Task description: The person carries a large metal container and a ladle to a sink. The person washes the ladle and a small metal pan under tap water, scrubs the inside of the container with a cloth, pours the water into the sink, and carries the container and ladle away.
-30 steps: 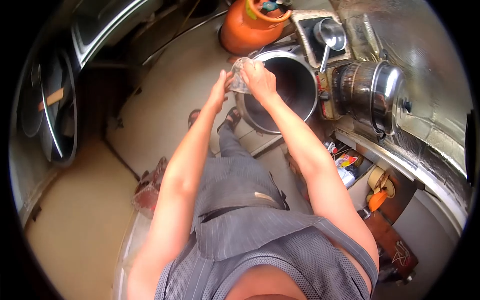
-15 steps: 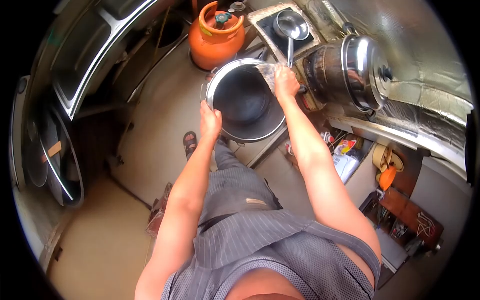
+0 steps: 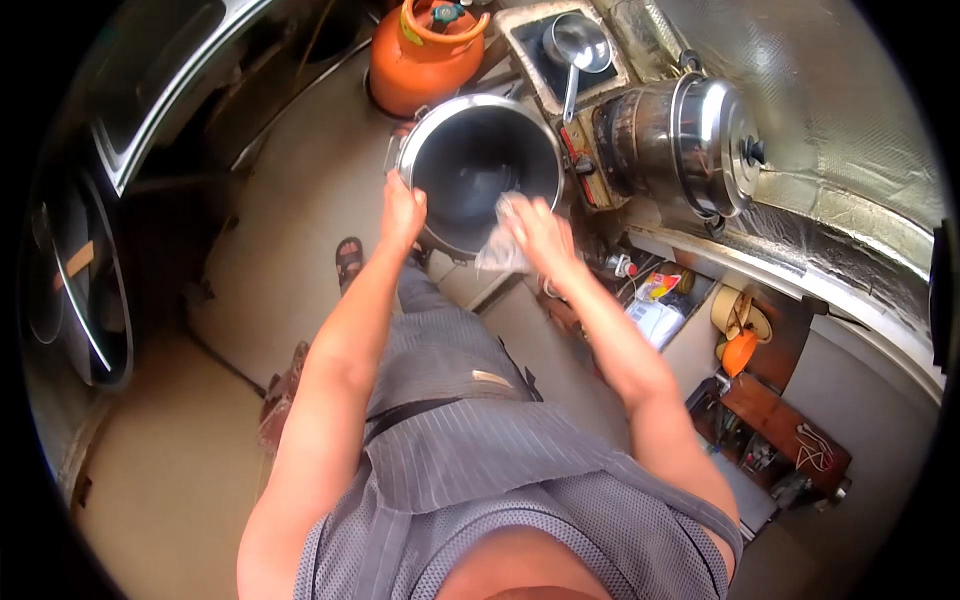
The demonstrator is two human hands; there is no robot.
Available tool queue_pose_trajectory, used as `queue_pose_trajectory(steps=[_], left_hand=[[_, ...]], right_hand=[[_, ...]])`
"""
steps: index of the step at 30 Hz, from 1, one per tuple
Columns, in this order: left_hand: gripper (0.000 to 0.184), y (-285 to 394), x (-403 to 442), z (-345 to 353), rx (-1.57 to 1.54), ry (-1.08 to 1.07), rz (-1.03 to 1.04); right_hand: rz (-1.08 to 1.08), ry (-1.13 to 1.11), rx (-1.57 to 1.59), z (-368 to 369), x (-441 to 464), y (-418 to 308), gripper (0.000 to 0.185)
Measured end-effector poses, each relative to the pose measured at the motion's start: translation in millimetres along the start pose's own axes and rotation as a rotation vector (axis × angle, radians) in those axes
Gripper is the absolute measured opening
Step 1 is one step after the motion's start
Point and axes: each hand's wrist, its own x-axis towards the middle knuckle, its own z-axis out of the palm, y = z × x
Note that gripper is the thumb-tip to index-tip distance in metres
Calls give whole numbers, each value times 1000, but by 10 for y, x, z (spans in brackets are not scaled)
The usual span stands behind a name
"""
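A large metal pot (image 3: 487, 105) stands open on the floor before me, dark inside. At its left rim, my left hand (image 3: 403, 212) grips the edge. My right hand (image 3: 538, 235) is closed on a thin, pale cloth (image 3: 500, 247) at the near right part of the rim. Part of the cloth hangs over the rim on the outer side. Whether it is cloth or plastic film is hard to tell.
An orange gas cylinder (image 3: 425, 60) stands behind the pot. Right of it are a ladle (image 3: 578, 43) on a square stove, a lidded steel pot (image 3: 675, 145) and an open drawer unit (image 3: 770, 420). A sandaled foot (image 3: 349, 258) is on the floor at left.
My right hand has moved with the cloth from the far right rim to the near right rim. My left hand stays at the left rim. The whole view has shifted slightly.
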Motion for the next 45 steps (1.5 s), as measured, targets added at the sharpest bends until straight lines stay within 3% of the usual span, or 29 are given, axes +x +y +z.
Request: queue_pose_trajectory(steps=[2,5,6,8,10,11,12,13,15,16,18,21,22,24,26,28,30,31,34,35,37,39,40,41,42,45], left_hand=[[58,87,-30,-65,2,-11,-50],[59,129,-47,-89,8,-16,-80],[58,148,-52,-101,15,-16,-102],[58,179,-83,-121,25,-29,-134],[58,224,-83,-115,18,-28,-150],[58,223,-94,-97,16,-37,-151],[57,227,-104,-87,12,-25,-161],[56,241,-95,-89,9,-7,-169],[57,227,-99,-76,-20,9,-127],[58,201,-113,-59,-47,18,-91],[59,120,-62,-35,-128,12,-100],[63,-83,12,-12,-225,-5,-70],[65,-109,39,-5,-248,-22,-30],[65,-9,-20,-34,-191,6,-9],[67,218,-64,-186,-140,-78,-136],[68,178,-68,-165,-95,-78,-131],[69,111,-9,-131,-51,-77,-110],[71,62,13,-126,-60,-81,-96],[75,-189,148,-26,-83,-147,-12],[75,-706,459,165,38,-299,-50],[42,-323,335,-19,-214,-273,-102],[43,-635,592,101,-336,-281,232],[46,-908,800,111,-267,-362,79],[59,-18,236,-164,-216,-278,-220],[75,-176,420,-232,-121,-374,-239],[74,-156,437,-327,-60,-475,-203]], right_hand=[[-282,18,-164,-133,539,-61,40],[-707,96,-499,105,1364,149,32],[-731,94,-742,306,1521,364,24],[-234,-250,-708,449,1724,534,27],[-480,-511,-1161,299,1435,610,35],[-227,-662,-1100,593,1227,800,40],[-173,-698,-1051,658,905,734,40],[-15,-877,-876,755,744,549,41],[247,-930,-312,932,585,141,41],[323,-844,-116,1031,587,-124,40],[673,-637,589,1637,806,-291,28],[899,-245,1556,1504,1546,-531,17],[905,-94,1883,1377,1789,-443,17],[1044,437,2299,961,2058,-14,17],[991,697,2699,1013,2008,946,22],[821,900,2366,978,1421,1241,30],[978,880,2412,725,696,977,33],[943,776,2389,710,303,923,29],[1077,762,2304,602,-784,752,21],[1147,806,2182,380,-1039,582,20],[1194,921,1992,116,-1529,533,19],[1041,922,1870,61,-2186,764,21],[1112,989,1791,-3,-2490,910,25],[1095,1119,1728,-145,-2792,1042,22],[1066,1223,1665,-313,-3001,1211,21],[1238,1441,1279,-942,-3996,1797,35]])
